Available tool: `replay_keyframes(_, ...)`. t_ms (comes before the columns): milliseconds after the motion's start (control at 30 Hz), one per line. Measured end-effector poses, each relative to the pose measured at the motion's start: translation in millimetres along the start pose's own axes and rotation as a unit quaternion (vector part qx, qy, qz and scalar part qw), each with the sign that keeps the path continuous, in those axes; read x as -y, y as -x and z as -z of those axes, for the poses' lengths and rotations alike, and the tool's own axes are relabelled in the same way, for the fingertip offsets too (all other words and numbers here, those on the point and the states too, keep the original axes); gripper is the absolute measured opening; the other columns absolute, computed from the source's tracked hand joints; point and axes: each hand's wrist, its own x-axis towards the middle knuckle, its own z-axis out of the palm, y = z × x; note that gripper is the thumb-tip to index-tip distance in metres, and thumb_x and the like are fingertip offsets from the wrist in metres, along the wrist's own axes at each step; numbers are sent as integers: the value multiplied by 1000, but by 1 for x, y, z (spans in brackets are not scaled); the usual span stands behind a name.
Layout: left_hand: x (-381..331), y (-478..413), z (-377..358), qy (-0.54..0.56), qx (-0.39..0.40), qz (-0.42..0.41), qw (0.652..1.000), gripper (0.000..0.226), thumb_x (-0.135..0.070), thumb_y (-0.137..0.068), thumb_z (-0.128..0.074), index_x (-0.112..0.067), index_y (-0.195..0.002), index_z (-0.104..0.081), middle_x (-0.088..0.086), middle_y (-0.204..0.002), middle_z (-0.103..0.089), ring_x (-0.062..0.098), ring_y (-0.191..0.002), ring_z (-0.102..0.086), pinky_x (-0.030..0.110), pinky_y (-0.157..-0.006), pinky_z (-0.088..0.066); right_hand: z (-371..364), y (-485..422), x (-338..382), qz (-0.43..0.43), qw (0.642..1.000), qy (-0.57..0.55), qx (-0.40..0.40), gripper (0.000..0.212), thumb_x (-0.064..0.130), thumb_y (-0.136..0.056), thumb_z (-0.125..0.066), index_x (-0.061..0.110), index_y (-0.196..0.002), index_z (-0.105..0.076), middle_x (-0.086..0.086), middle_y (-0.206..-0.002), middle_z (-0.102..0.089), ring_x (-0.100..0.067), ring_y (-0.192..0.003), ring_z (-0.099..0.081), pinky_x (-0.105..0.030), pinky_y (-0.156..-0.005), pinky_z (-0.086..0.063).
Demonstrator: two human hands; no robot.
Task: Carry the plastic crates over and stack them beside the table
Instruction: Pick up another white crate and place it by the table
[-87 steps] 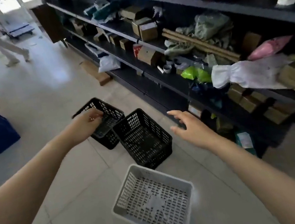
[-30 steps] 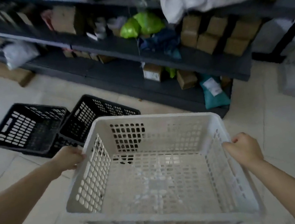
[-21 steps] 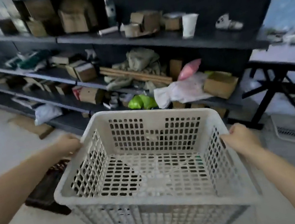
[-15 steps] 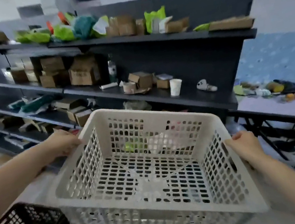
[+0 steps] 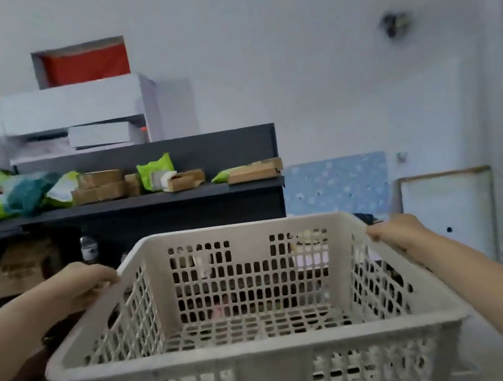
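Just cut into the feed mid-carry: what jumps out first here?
The white crate fills the lower middle, empty, gripped at its side rims by the left hand and right hand. Behind it on the left, a dark shelf carries green bags and cardboard boxes.

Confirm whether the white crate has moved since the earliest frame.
Yes, upward: from the floor beside the dark shelving, the white crate now sits in the left hand and right hand, rim just under its upper shelf.
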Motion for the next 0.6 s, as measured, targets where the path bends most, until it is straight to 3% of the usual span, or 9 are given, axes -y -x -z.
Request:
replay_keyframes(233,-78,-1,-139,20,117,-11,993,9,-1,-84,-62,-1,-78,-55,15,-62,-47,24,-54,-45,33,-55,-41,113,-71,-74,-77,997,21,-24,22,9,-66,-64,4,-79,-48,-15,-72,-45,-24,-56,-40,-28,-51,-31)
replay_keyframes(333,-117,-5,-212,20,152,-25,988,13,-3,-85,-63,-4,-74,-55,12,-60,-43,22,-54,-41,34,-57,-37,167,-108,-108,-100,994,19,-32,21,6,-66,-64,4,-77,-46,-11,-61,-44,-22,-47,-39,-26,-47,-34)
replay_keyframes(433,-148,-3,-279,25,198,-19,980,20,-3,-85,-64,-3,-68,-53,11,-55,-43,24,-53,-44,38,-68,-40,213,-144,-137,-117,992,11,-54,18,2,-69,-62,6,-71,-44,-10,-59,-41,-22,-49,-37,-28,-51,-35)
replay_keyframes(533,-172,-11,-348,66,224,-2,972,24,3,-87,-59,-9,-69,-48,7,-50,-40,17,-43,-39,31,-54,-37,250,-195,-168,-144,987,-8,-68,30,6,-65,-63,6,-91,-49,-13,-70,-44,-24,-59,-41,-32,-57,-37)
replay_keyframes(600,-183,-23,-392,68,240,-5,968,28,4,-87,-58,-13,-71,-42,8,-55,-39,16,-47,-37,27,-49,-34,261,-225,-190,-149,986,-1,-77,31,7,-67,-63,6,-94,-48,-13,-67,-42,-22,-53,-38,-29,-52,-35)
